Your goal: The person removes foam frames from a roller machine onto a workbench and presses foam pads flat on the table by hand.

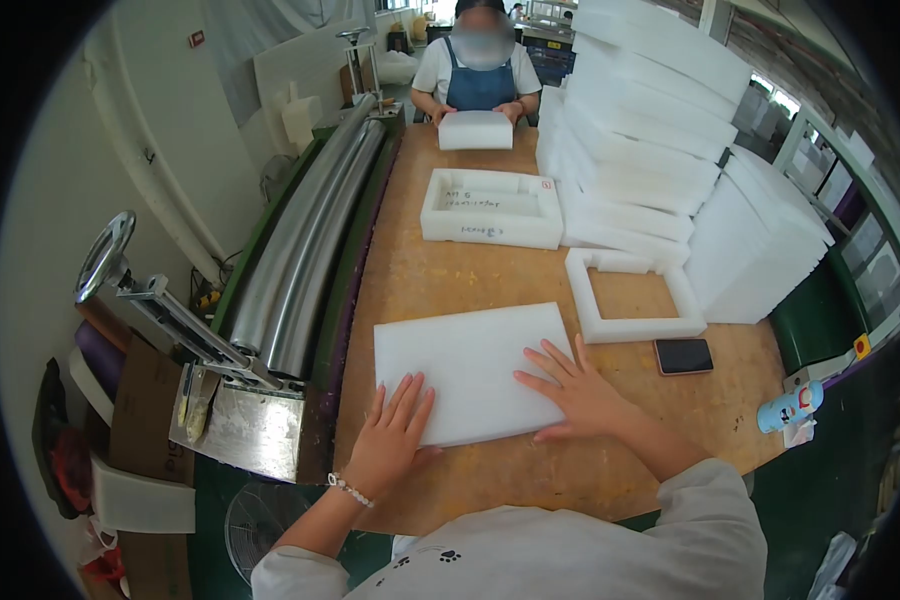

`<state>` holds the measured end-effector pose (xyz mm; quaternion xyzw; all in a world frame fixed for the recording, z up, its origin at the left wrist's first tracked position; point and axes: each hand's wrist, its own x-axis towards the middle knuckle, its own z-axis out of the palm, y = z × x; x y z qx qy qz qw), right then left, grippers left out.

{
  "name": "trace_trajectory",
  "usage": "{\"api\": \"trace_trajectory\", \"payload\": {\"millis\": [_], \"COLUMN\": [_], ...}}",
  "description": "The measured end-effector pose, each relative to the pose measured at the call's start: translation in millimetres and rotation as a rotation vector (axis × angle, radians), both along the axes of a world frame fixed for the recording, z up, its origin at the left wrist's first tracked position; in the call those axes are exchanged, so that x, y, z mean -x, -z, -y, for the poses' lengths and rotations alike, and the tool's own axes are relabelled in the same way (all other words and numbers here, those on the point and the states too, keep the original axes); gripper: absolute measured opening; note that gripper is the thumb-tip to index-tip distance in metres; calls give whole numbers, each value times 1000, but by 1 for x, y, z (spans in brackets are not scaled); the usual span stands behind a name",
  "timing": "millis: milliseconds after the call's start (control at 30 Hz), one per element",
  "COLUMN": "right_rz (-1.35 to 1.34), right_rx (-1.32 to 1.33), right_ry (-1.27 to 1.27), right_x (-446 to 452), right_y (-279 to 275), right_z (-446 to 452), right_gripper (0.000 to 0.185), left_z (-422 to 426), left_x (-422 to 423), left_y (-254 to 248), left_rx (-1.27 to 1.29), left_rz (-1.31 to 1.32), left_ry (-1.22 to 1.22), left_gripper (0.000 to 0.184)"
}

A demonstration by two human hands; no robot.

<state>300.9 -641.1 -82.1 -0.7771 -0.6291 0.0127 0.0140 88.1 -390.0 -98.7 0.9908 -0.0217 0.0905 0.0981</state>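
A flat white foam block (470, 350) lies slightly turned on the wooden table (450, 282) in front of me. My left hand (392, 435) rests on its lower left corner, fingers extended over the top, with a beaded bracelet at the wrist. My right hand (575, 390) lies on the block's right side, fingers spread across the edge. Neither hand is gripping around the block. Beyond it and to the right is a white foam frame (590, 327) with an open middle. A foam tray with handwriting (490, 232) sits farther back.
Steel rollers (310, 260) with a handwheel (105, 255) run along the left. Tall foam stacks (640, 130) stand at the right. A phone (683, 357) and a blue bottle (790, 406) lie nearer. Across the table, a person (480, 85) holds a white block (476, 130).
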Motion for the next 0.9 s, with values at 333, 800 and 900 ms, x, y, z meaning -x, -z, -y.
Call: {"api": "trace_trajectory", "payload": {"millis": [333,800,900], "right_rz": [-104,-111,-121], "right_rx": [-187,-112,-180], "right_ry": [-170,-198,-207], "right_x": [38,41,42], "right_y": [32,25,22], "right_z": [-80,-83,-81], "right_gripper": [87,81,70], "left_z": [9,12,9], "left_x": [-28,-26,-24], "left_y": [11,8,1], "left_rx": [-148,-337,-45], "left_rz": [46,-33,-15], "left_ry": [73,50,117], "left_gripper": [81,81,78]}}
